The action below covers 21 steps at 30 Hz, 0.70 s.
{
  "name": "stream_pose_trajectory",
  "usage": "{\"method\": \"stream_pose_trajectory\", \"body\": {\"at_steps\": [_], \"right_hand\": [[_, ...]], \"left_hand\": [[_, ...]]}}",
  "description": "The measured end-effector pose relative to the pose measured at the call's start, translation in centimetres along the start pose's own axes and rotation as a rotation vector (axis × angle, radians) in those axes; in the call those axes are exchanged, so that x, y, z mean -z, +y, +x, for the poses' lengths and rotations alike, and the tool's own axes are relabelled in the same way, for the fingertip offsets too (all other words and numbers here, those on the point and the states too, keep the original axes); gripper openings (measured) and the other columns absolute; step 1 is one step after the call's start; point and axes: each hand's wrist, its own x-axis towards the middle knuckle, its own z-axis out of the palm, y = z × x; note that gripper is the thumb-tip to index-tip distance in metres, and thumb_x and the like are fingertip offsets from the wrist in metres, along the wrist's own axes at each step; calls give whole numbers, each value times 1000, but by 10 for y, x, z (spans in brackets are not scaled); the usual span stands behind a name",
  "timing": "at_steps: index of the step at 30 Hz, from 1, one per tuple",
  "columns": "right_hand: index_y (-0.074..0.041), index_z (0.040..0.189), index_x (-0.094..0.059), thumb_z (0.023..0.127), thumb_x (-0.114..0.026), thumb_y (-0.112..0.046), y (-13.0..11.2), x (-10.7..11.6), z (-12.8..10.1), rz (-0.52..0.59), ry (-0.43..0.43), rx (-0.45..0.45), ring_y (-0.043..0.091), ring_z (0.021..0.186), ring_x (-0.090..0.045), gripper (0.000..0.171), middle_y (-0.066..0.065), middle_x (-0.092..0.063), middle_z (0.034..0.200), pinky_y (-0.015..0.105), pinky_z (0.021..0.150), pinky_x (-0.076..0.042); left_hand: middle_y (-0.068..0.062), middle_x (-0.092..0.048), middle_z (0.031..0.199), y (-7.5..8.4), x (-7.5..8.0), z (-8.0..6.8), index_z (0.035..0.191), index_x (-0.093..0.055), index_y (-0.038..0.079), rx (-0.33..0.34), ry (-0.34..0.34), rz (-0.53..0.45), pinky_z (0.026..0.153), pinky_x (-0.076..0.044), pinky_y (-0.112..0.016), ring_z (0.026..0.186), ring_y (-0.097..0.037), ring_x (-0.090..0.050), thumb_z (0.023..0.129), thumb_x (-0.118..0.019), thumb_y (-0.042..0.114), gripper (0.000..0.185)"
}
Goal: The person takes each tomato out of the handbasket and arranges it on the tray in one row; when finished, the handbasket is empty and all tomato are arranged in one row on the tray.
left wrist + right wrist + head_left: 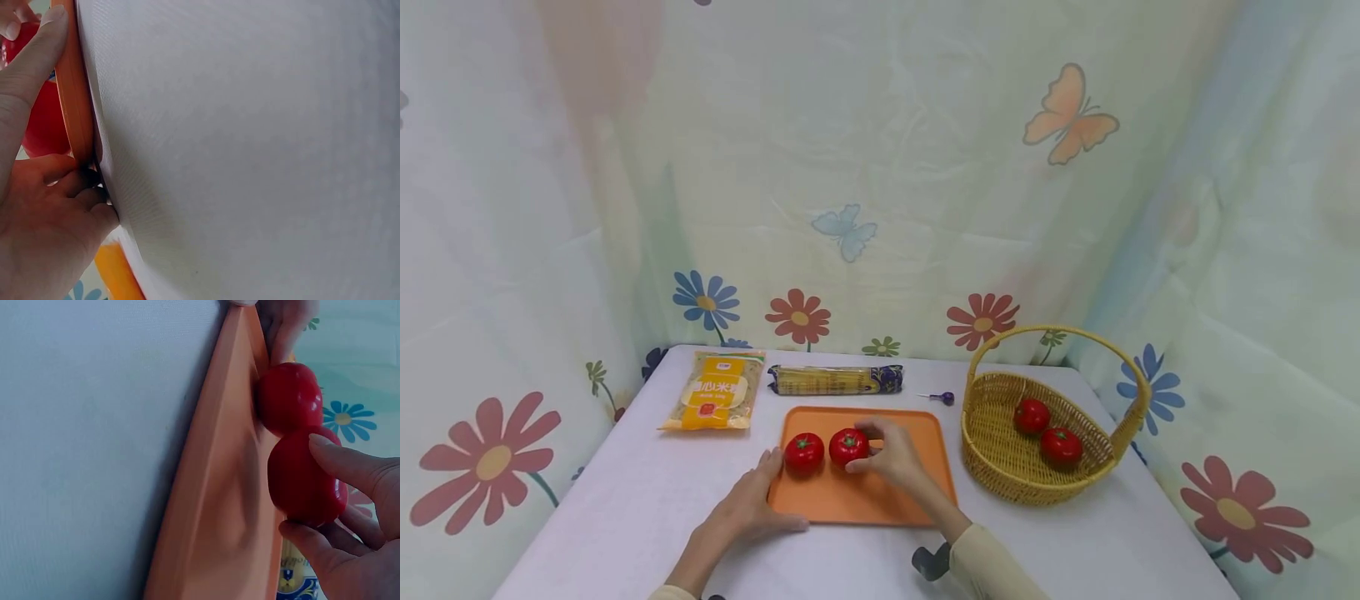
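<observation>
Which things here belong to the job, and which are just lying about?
Likely in the job: four round red tomatoes, flat orange tray, left hand, right hand, yellow wicker basket.
Likely lying about: yellow-labelled plastic bag, blue-ended noodle packet, small purple tool.

Four tomatoes (849, 451); two packets (836, 380); one tray (827, 506); one basket (1022, 488); one purple tool (948, 398).
</observation>
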Motion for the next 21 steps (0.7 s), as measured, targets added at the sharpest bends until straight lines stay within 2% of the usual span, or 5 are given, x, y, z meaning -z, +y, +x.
{"method": "stream_pose_trajectory", "body": {"at_steps": [7, 15, 21], "right_hand": [[5, 128, -63, 67, -92, 1, 8, -8, -1, 2, 2, 0, 37, 112, -66, 68, 17, -68, 124, 42, 90, -60], [4, 128, -63, 67, -93, 1, 13, -10, -5, 44, 6, 0, 37, 114, -65, 69, 18, -66, 126, 42, 91, -59], [2, 133, -60, 69, -93, -4, 13, -14, -6, 25, -12, 4, 34, 119, -62, 72, 15, -65, 130, 44, 98, -55]], "left_hand": [[-21, -28, 163, 1, 0, -1, 158, -31, 3, -21, 3, -18, 117, -28, -63, 151, -42, -23, 63, -93, 55, 124], [-21, -28, 163, 0, -1, 1, 159, -30, 6, 6, -2, -6, 115, -29, -65, 150, -44, -24, 62, -92, 57, 126], [-21, -27, 164, -2, -2, 3, 159, -30, 7, 27, -9, -3, 114, -29, -67, 149, -45, -23, 61, -92, 59, 128]]}}
